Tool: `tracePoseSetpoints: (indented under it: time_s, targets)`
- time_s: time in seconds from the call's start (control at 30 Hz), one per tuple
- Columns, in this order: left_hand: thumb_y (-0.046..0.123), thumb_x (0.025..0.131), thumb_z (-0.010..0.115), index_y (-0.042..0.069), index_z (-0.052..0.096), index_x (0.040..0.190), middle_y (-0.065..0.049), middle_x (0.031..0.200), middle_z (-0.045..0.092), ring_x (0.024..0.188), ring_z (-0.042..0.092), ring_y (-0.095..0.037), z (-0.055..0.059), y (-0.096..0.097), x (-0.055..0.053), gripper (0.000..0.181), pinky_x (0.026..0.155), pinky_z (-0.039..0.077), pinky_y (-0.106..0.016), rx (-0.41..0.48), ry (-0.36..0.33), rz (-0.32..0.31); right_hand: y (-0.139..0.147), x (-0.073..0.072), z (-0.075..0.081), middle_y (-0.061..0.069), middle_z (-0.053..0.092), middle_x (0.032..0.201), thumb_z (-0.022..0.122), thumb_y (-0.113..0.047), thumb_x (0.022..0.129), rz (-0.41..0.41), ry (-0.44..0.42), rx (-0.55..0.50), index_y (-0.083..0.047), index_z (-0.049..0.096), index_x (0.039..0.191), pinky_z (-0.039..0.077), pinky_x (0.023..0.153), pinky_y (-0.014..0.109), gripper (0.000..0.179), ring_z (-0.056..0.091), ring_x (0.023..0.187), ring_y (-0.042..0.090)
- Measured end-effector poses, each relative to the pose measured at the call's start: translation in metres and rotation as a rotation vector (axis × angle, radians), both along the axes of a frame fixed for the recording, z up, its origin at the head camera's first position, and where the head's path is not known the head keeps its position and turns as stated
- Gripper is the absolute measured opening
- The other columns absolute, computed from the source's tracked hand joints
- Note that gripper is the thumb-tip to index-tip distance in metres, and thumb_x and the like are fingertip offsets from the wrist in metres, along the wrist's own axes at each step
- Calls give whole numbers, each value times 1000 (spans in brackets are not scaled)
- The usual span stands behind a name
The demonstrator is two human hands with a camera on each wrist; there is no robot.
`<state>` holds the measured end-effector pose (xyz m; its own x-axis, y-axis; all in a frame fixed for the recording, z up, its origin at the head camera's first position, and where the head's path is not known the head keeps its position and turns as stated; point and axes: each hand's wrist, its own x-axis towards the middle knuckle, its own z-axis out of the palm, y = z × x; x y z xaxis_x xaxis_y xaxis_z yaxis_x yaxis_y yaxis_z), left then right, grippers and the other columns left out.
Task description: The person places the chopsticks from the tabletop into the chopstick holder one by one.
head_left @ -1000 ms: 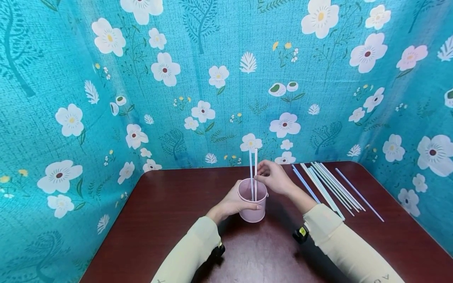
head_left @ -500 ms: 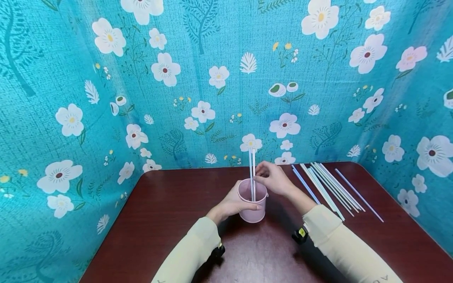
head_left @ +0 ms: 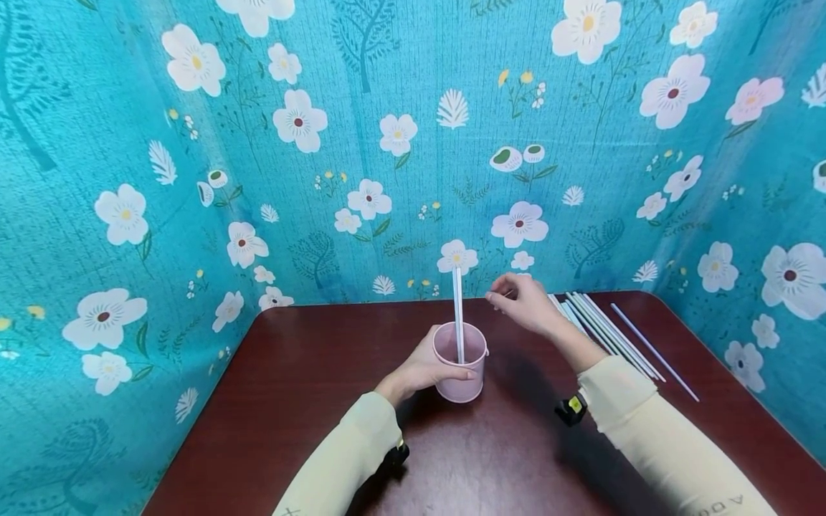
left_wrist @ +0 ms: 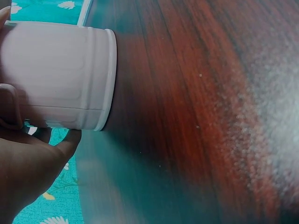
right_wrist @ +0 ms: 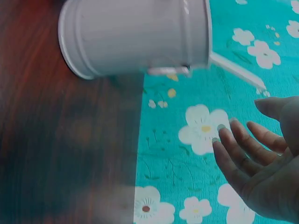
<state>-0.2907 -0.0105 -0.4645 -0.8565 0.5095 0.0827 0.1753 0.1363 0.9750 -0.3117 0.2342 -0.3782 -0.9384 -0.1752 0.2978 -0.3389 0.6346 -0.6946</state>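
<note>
A small pale pink bucket [head_left: 459, 387] stands upright on the table, and my left hand [head_left: 427, 369] grips it round its left side, thumb across the front. Two light-coloured straws [head_left: 459, 308] rise close together out of the bucket, above its rim. In the left wrist view the bucket wall [left_wrist: 51, 70] fills the upper left, with fingers of the left hand [left_wrist: 32, 168] behind it. My right hand [head_left: 524, 304] is off to the right of the bucket, in the air, holding nothing. The right wrist view shows that hand [right_wrist: 261, 163] with its fingers spread loosely, apart from the bucket [right_wrist: 135, 37].
Several more straws [head_left: 613, 337] in white, pale green and blue lie side by side on the dark red table [head_left: 310, 373], partly behind the right forearm. A single lavender straw [head_left: 654, 352] lies farther right. A turquoise flowered cloth [head_left: 413, 179] hangs behind the table.
My right hand has let go of the second straw and moved right and slightly up, away from the bucket. That straw now leans against the other. The left hand keeps its hold.
</note>
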Motion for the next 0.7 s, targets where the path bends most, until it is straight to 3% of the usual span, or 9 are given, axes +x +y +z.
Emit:
tracePoseSetpoints:
  time_s: [0.27,0.7]
  targets:
    - [16,74,93,21,45,141,-2,134,55,120,55,-23,-1,1,-1,82,97,50,-41,3,-1,6,25,-4,3,18,72,98,67,-17,99,-57,-49,21,3,66,109,54,65,31,22,70,79,25]
    - [16,74,92,21,46,141,-2,135,55,120,55,-22,-2,1,-2,82,98,49,-42,1,-3,3,55,-14,-28,16,71,91,69,-15,96,-119,-75,135,4,72,101,48,69,36,20,62,81,27]
